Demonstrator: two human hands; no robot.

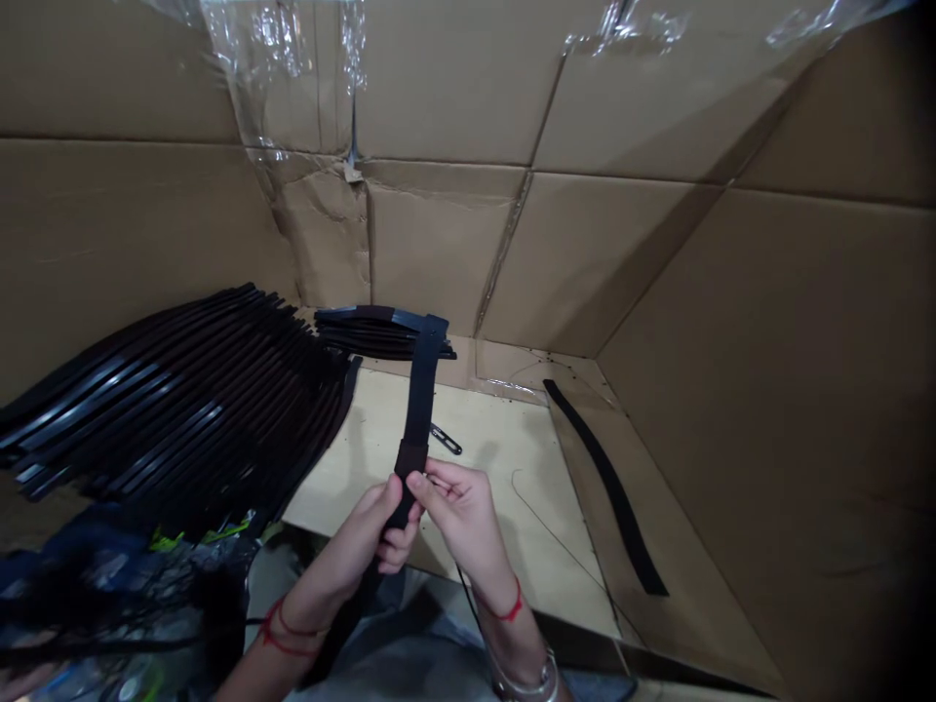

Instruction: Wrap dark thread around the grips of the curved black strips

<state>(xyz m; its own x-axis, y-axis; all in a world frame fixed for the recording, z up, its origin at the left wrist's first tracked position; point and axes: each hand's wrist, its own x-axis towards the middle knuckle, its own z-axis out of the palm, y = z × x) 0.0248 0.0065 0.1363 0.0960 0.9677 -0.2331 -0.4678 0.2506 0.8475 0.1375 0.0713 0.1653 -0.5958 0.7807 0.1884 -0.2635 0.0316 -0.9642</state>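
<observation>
A black strap (422, 390) stands upright in front of me, its lower end wrapped in my left hand (380, 541). My right hand (457, 512) pinches a dark brown loop (410, 456) that sits around the strap just above my left fingers. Both hands wear red thread at the wrist, and the right also has metal bangles. A small black metal piece (446, 440) lies on the light board (504, 487) just behind the strap.
A big fanned stack of black straps (175, 400) fills the left. A smaller pile (372, 331) lies at the back. One loose strap (606, 483) lies on the right. Cardboard walls (767, 390) enclose the space. Plastic bags (109, 585) lie lower left.
</observation>
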